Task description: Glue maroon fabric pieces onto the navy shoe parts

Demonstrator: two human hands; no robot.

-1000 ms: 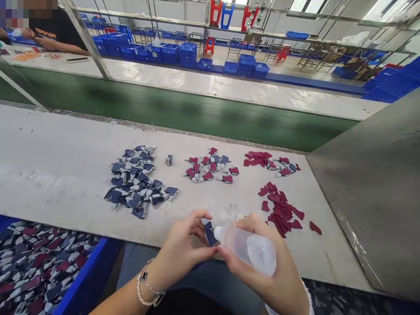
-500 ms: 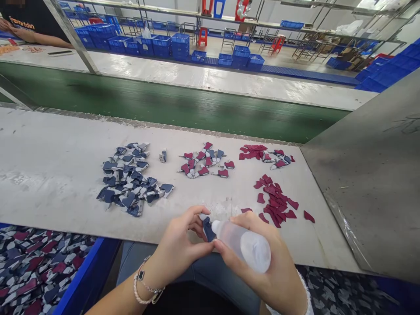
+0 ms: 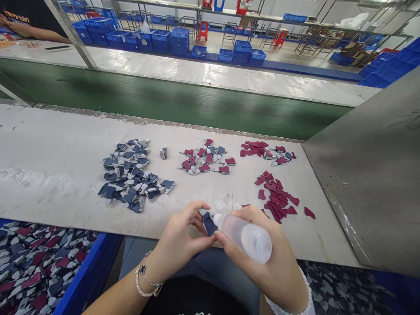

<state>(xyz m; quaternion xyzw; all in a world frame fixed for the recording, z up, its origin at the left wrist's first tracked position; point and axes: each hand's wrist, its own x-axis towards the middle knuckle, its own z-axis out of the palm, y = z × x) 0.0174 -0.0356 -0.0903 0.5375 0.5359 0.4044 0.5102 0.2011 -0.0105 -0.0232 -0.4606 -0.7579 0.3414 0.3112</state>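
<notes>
Over the near edge of the pale, scuffed counter (image 3: 65, 183), the left hand (image 3: 183, 227) had its grip clamped on a small, curved navy piece with a pale grey end (image 3: 209, 224), pinched between thumb and fingers. The grip of the right hand (image 3: 262, 249) was wrapped around a cloudy, translucent plastic bottle (image 3: 244, 236), tilted, its narrow nozzle at the piece; whether they touched could not be told. Leftward, angular navy-and-grey pieces (image 3: 133, 175) lay heaped. Towards the far edge sat a cluster of maroon-faced grey pieces (image 3: 210, 157); nearer the right edge, flat, matt maroon pieces (image 3: 277, 197) overlapped loosely. A dull, scratched metal panel (image 3: 367, 175) rose along that edge. Below the near left corner, a blue plastic bin (image 3: 88, 271) held mixed pieces.
</notes>
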